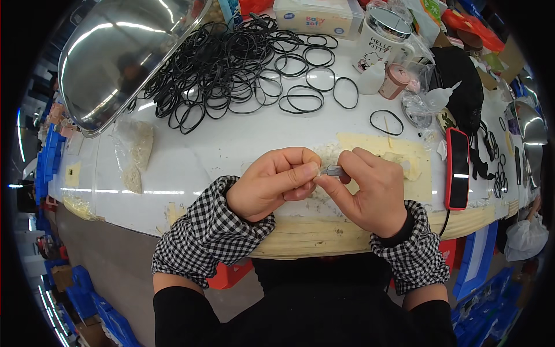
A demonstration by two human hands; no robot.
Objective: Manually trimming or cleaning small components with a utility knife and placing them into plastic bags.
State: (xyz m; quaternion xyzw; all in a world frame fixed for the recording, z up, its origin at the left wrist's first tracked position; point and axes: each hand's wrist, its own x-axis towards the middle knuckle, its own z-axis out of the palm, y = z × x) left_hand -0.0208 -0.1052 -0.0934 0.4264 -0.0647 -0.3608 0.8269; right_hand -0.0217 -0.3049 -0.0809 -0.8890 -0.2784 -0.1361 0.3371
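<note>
Both my hands meet just above the near edge of the white table (191,156). My left hand (274,179) is closed in a pinch on a tiny pale piece, too small to name. In my right hand (373,188), thumb and fingers grip a small grey blade-like metal tool (334,170), its tip pointing at the left fingertips. Part of the tool is hidden by the right fingers. Below the hands lies a worn yellowish sheet (419,179) with pale crumbs and residue on it.
A tangled heap of black rubber rings (214,63) spreads at the back beside a large shiny metal bowl (124,58). At left lies a plastic bag of pale bits (137,150). Rightward are a red-cased phone (457,168), a white lidded mug (376,49) and a pink cup (395,81).
</note>
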